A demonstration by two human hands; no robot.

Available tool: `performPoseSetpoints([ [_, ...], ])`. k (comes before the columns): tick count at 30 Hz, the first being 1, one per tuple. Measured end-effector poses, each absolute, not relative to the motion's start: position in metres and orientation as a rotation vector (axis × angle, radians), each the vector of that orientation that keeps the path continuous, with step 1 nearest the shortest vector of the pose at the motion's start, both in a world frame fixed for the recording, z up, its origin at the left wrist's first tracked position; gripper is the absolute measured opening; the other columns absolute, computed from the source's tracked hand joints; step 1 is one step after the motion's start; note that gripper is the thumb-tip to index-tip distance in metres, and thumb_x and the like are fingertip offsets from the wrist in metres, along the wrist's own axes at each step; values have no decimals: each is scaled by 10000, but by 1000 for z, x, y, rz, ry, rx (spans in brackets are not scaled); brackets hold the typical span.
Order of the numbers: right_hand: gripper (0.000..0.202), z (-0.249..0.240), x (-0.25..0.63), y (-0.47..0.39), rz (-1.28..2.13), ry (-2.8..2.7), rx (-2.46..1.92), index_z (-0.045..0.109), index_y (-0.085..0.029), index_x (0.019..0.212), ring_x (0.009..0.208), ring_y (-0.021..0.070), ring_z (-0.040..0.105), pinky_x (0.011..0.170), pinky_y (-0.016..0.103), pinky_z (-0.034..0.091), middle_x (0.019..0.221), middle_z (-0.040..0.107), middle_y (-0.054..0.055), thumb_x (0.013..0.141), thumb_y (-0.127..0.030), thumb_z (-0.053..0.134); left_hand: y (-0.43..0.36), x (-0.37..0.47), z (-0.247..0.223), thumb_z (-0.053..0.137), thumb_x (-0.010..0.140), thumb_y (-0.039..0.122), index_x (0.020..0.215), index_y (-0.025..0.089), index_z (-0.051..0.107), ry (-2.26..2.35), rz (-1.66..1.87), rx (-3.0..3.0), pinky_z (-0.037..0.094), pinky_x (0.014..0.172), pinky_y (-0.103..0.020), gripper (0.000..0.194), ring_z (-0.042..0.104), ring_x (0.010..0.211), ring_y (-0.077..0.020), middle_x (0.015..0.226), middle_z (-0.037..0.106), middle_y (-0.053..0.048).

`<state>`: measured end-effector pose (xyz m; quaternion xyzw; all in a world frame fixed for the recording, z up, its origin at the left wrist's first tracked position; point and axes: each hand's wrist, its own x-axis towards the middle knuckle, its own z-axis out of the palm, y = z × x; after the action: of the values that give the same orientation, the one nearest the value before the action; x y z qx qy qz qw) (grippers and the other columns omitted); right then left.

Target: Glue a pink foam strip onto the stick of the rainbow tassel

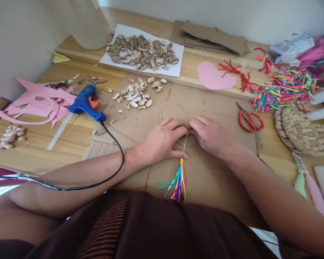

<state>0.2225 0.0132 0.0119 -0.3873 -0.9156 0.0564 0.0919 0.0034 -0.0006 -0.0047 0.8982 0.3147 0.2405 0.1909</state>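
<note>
A multicoloured tassel [179,180] with a yellow-wrapped neck lies on the cardboard in front of me, its strands spread toward my body. Its thin white string [184,144] runs up to where my fingertips meet. My left hand [164,138] is closed in a pinch at the string's upper end, its thumb stretched down beside the tassel's neck. Close against it, my right hand [212,135] is also closed, pinching at the same spot. The very end of the string is hidden between the fingers.
A blue glue gun [83,102] lies left, its black cable [118,154] crossing my left forearm. Peanut shells [136,95] lie ahead, more on white paper [175,72]. Red-handled scissors [250,121], a pink paper heart [214,76], colourful tassels [286,90] and a peanut-shell-covered piece [307,131] lie right.
</note>
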Motion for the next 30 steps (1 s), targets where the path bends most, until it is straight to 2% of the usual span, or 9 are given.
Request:
performPoseSetpoints([
  [17,158,11,225,21,131,-2735,-1104,539,-198,842,815,250,490,748,354,394,843,586,92,967,-159,451,0,3,-5,820,756,501,1171,165,620,882,666,2529,463,1066,-428,570,540,1204,-279,1297,620,-107],
  [30,138,16,223,24,148,-2765,-1146,532,-191,851,843,253,508,772,345,397,866,601,99,946,-118,464,-1,3,-5,796,777,517,1199,163,619,889,628,2519,475,1055,-450,578,529,1220,-287,1313,608,-111],
])
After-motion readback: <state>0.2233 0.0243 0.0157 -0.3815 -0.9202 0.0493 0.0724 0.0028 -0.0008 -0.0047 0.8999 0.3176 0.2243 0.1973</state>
